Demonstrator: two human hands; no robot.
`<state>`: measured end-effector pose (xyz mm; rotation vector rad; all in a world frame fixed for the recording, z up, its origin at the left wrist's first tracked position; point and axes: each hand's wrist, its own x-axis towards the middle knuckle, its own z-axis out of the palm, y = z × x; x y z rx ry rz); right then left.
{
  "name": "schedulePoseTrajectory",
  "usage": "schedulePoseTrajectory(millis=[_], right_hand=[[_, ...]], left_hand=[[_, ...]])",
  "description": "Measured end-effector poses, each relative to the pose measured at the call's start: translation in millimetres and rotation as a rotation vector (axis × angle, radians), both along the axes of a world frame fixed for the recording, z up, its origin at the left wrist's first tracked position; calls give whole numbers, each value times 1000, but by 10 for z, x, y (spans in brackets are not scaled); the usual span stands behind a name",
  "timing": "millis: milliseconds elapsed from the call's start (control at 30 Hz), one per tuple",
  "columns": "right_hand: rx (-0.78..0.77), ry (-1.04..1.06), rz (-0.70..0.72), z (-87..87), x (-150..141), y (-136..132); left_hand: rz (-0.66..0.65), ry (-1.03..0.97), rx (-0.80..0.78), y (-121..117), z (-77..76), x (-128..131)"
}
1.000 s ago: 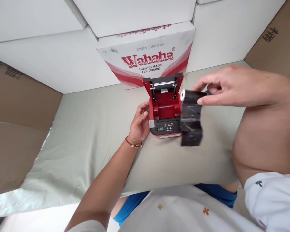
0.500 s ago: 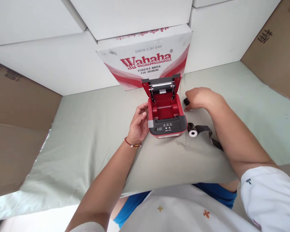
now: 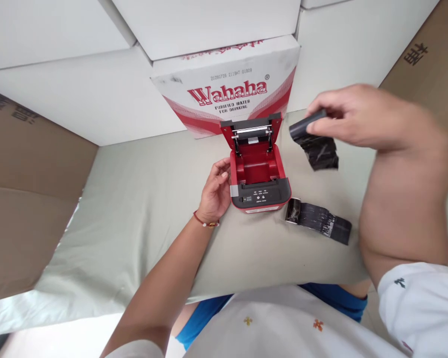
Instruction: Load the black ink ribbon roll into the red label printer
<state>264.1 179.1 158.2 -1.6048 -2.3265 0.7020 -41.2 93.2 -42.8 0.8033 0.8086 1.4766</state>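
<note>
A small red and black receipt printer (image 3: 260, 194) stands on the cloth with its lid (image 3: 252, 130) raised, baring an empty red paper bay. My left hand (image 3: 215, 191) rests at its left side, fingers curled against the casing and thumb bent in. In the air to the right of the printer, my right hand (image 3: 343, 117) pinches a black ribbon roll (image 3: 308, 124), from which a short wrinkled strip hangs. A second black ribbon roll (image 3: 293, 211) lies by the printer's front right corner, its loose strip stretched out to the right.
Behind the printer leans a white and red Wahaha water carton (image 3: 227, 94), backed by stacked white boxes (image 3: 209, 25). Brown cardboard boxes stand at the left (image 3: 30, 199) and right (image 3: 429, 74). A grey-green cloth (image 3: 145, 199) covers the table.
My right hand has put the first ribbon roll down beside the printer, reached for another on the cloth and raised it. My left hand and the printer have stayed in place.
</note>
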Motion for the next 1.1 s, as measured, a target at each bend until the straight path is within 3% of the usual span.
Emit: schedulePoseTrajectory(millis=[100,167,233,267,367,467,567,700,833,967,1100], right_hand=[[-34,376,226,240,103,-259],[-152,495,355,230,-20,-364],[-258,500,444,105,-271,-402],[-275,458,449,19,-415,-402],[-119,131,396,-236,-762,-382],[39,-151,393,-386,-864,-382],[121,-275,404,-441,-845,-394],[101,-433,303,-522,-928,-388],[116,-441,263,-641,-1045,-329],[131,-419,179,-709,-1064,-270],[136,-420,135,-725,-1065,-247]], left_hand=[[1,4,3,1,-3,-3],[1,17,0,-2,6,-11],[4,43,1,-5,21,-19],[8,59,4,-7,27,-23],[10,74,5,-10,35,-23],[0,55,-10,-13,27,-11],[0,51,1,-10,22,0],[2,38,-9,9,13,10],[38,74,17,7,-29,51],[292,386,215,-85,-54,122],[567,871,673,-240,4,204]])
